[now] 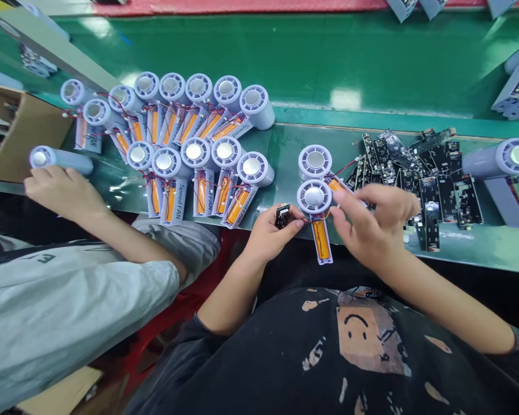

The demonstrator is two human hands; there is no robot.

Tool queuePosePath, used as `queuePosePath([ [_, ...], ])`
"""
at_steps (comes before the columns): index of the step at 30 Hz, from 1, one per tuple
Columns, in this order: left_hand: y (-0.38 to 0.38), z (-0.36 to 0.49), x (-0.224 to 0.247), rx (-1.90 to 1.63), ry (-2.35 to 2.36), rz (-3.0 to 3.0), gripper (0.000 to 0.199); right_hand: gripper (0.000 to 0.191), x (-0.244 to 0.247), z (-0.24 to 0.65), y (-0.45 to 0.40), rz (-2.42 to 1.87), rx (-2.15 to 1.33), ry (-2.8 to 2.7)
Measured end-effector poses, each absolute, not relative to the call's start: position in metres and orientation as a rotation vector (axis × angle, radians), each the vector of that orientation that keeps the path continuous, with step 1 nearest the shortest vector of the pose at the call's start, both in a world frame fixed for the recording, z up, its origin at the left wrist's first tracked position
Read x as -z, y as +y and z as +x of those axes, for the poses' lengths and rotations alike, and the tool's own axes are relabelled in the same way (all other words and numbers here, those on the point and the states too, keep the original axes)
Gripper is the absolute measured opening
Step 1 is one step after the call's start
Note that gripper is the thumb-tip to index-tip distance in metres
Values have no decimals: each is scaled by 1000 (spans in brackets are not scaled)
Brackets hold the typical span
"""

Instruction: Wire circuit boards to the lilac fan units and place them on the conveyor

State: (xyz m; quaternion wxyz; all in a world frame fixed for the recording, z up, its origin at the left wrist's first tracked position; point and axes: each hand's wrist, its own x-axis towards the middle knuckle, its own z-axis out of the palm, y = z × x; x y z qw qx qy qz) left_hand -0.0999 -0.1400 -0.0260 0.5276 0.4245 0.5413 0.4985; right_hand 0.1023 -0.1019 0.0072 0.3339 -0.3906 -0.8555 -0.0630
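Observation:
My left hand [273,229] grips a small black circuit board [282,215] with a white socket, its thumb reaching toward the wires of the nearest handheld fan [314,197]. That fan's round lilac head stands on the bench, and its handle, with an orange battery [322,239] exposed, sticks out past the bench edge. At the right of the fan head, my right hand [374,222] has thumb and forefinger pinched around the end of a thin wire [327,213]. Another fan [315,162] stands just behind, its handle partly covered by my right hand.
Several opened fans [198,153] stand in rows on the left. A pile of black circuit boards [432,178] lies at right, beside another fan [512,158]. A co-worker's hand [64,193] rests near a lilac fan [63,159] and a cardboard box [26,132] at far left.

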Motion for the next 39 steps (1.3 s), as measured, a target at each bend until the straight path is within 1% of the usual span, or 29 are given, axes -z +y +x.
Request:
queuePosePath([
  [1, -141, -99, 25, -1194, 1293, 1028, 31, 33, -8, 101, -107, -934, 207, -2257],
  [3, -143, -97, 22, -1208, 1319, 1059, 28, 24, -7, 97, -116, -839, 186, -2341],
  [5, -146, -95, 21, -1231, 1379, 1070, 26, 15, -2, 91, -119, -866, 112, -2406],
  [6, -148, -95, 21, -1239, 1412, 1067, 25, 13, 1, 89, -118, -899, 74, -2412],
  [9, -152, -96, 22, -1231, 1452, 1040, 28, 13, 9, 83, -113, -955, -57, -2352],
  [13, -156, -101, 25, -1208, 1319, 963, 36, 15, 12, 80, -108, -995, -240, -2237],
  [16, -159, -103, 25, -1203, 1305, 939, 37, 16, 11, 79, -109, -1004, -308, -2216],
  [22, -156, -98, 20, -1116, 1437, 1213, 23, 17, 14, 77, -111, -999, -306, -2179],
  [25, -153, -98, 21, -1117, 1428, 1267, 26, 15, 15, 77, -111, -1000, -300, -2168],
  [28, -152, -99, 24, -1117, 1355, 1197, 30, 14, 16, 77, -112, -1012, -287, -2155],
  [31, -151, -100, 25, -1113, 1298, 1147, 31, 16, 18, 77, -111, -1019, -283, -2151],
  [39, -153, -95, 24, -1163, 1435, 1201, 13, 17, 23, 77, -110, -1040, -256, -2143],
])
